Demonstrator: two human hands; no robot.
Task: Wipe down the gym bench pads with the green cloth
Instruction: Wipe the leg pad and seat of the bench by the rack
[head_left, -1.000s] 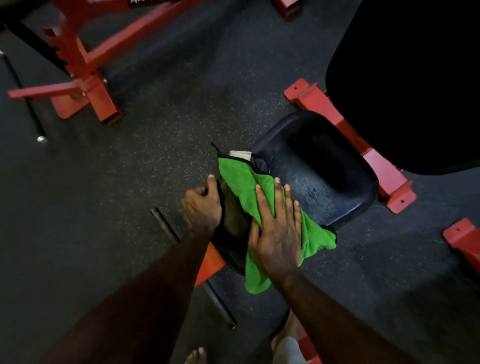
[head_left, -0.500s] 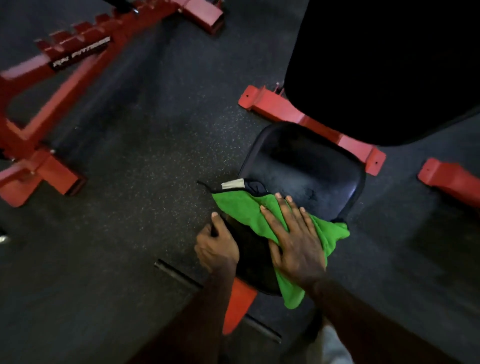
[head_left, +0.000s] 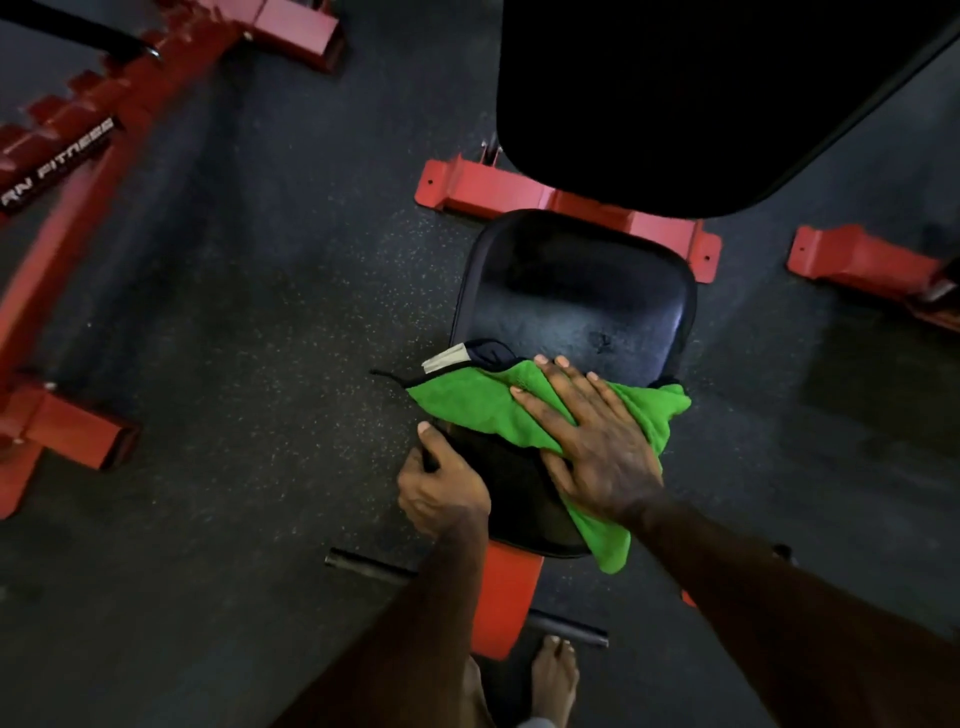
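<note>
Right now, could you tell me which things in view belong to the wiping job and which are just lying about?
Part of the job:
green cloth, pressed flat by the right hand
seat pad, its edge gripped by the left hand
back pad

Just lying about:
red rack frame
black bar on the floor
</note>
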